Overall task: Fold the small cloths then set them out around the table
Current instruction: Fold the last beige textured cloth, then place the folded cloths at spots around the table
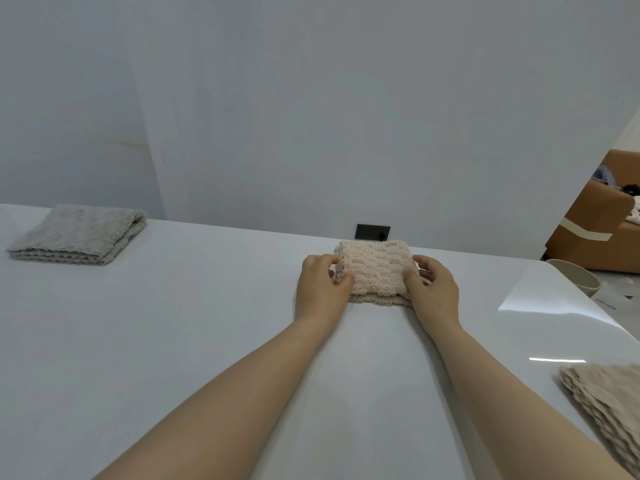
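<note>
A folded beige cloth lies near the far edge of the white table. My left hand grips its left side, fingers curled over the edge. My right hand holds its right side the same way. A folded grey cloth rests at the far left of the table, apart from both hands. A beige cloth lies at the near right edge, partly cut off by the frame.
A grey wall rises just behind the table, with a black socket plate behind the beige cloth. Off the table's right end stand a brown cardboard box and a pale round bowl.
</note>
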A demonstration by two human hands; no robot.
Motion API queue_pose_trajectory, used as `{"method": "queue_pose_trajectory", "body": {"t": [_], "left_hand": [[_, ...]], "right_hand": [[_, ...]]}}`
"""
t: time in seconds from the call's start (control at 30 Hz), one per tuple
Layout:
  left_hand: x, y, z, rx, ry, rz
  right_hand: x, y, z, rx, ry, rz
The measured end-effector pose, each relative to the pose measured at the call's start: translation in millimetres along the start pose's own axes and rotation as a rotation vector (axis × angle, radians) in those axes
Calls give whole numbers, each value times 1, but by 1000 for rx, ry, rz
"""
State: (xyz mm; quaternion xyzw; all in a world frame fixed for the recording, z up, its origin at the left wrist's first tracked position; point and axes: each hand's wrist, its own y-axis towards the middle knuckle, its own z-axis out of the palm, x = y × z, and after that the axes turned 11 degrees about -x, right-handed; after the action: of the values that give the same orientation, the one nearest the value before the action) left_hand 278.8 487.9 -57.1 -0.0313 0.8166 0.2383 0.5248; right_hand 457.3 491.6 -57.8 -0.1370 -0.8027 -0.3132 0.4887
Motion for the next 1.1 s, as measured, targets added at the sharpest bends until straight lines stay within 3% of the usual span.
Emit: {"method": "queue_pose_trajectory", "body": {"t": [0.23, 0.63, 0.9, 1.1], "left_hand": [[2, -46, -40, -22, -64, -57], [-36, -177, -152, 46, -95, -194], [-68, -268, -221, 17, -169, -199], [-76, -318, -258, 22, -183, -228]], "right_hand": [[14, -36, -30, 18, 32, 100], [71, -170, -128, 227, 27, 219], [119, -259, -207, 301, 73, 30], [128, -317, -230, 333, 92, -1]]}}
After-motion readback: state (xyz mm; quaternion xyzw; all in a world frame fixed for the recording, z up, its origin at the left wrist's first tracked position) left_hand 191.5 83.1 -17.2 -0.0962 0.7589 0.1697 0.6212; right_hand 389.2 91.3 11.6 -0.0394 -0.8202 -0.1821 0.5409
